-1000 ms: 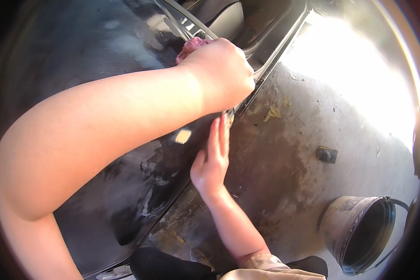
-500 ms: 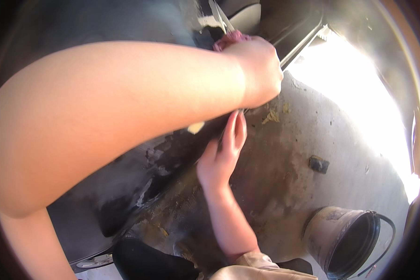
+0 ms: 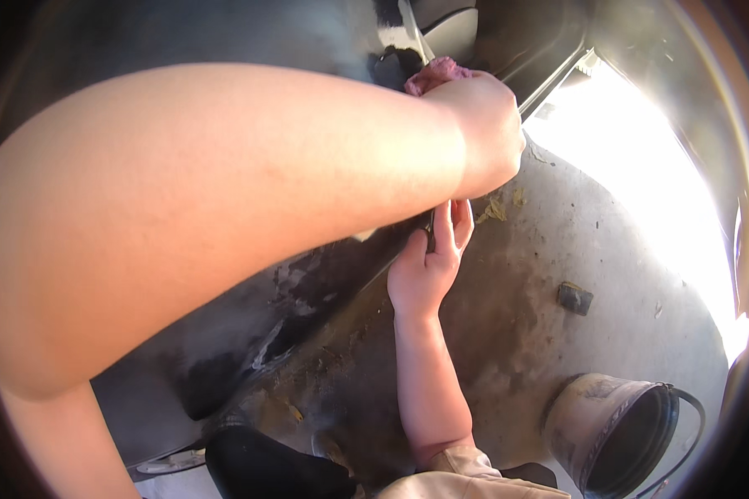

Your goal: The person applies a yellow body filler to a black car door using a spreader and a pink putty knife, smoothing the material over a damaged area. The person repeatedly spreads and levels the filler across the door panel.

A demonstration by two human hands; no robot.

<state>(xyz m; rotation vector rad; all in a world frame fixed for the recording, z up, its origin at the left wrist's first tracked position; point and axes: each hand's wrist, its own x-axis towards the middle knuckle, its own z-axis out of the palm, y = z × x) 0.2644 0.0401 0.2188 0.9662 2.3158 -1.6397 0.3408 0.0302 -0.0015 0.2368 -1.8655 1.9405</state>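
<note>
I have a grey concrete floor (image 3: 628,258) filling the right half of my view, its surface smooth and pale toward the right and mottled with brown, damp-looking stains (image 3: 512,333) toward the centre. Harsh white light (image 3: 632,154) floods the upper right of the frame, so bright that I can make out no detail inside it. Crumpled yellowish scraps (image 3: 493,209) lie just right of upper centre, and below them, farther right, I see a small dark rectangular block (image 3: 574,298). At lower right sits a round, scuffed greyish bucket (image 3: 589,409) with a dark interior and a thin curved handle (image 3: 701,416).
</note>
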